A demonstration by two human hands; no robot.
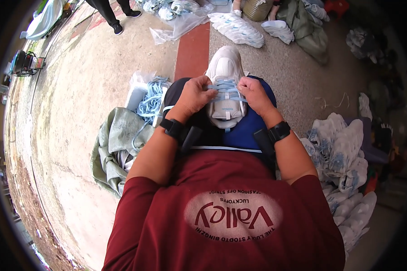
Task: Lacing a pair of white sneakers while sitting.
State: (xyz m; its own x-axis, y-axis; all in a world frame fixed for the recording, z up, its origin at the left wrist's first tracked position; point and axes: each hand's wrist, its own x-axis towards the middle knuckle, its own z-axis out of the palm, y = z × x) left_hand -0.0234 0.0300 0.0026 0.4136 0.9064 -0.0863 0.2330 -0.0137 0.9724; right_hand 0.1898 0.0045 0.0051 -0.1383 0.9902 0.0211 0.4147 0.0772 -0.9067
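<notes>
Left hand (195,94), right hand (254,92), pinching blue laces (226,86), white sneaker (225,72)

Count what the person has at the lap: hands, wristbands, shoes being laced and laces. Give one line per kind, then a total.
Hands: 2, left hand and right hand
Black wristbands: 2
White shoe: 1
Light blue lace: 1
Total: 6

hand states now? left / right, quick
Left hand: closed, pinching the light blue lace on the white sneaker.
Right hand: closed, gripping the same lace on the other side of the sneaker.
</notes>
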